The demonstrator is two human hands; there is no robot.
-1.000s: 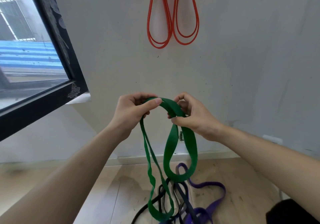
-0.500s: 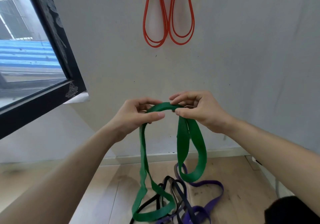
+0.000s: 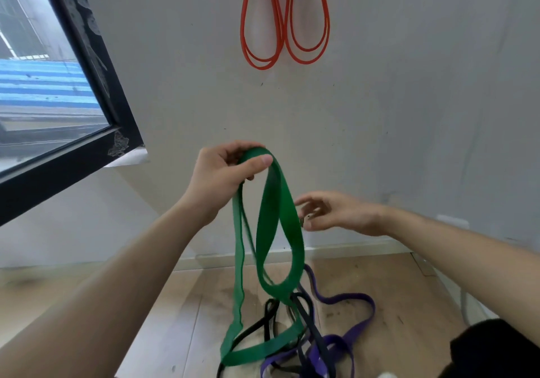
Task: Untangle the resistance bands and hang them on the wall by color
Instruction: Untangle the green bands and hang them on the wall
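Your left hand [image 3: 222, 173] pinches the top of the flat, smooth green band [image 3: 280, 225]; its long loops hang down toward 6 o'clock. Your right hand [image 3: 339, 214], fingers spread, is just beside it.

Bare wall [image 3: 409, 114] lies open below the hung orange bands [image 3: 285, 27]. The green band [image 3: 270, 217] dangles from the left hand [image 3: 222, 179], blocking the gap just beside the right hand [image 3: 336, 214]. A window frame [image 3: 96, 85] closes the left; tangled bands [image 3: 359, 328] clutter the floor [image 3: 403, 290] beneath.
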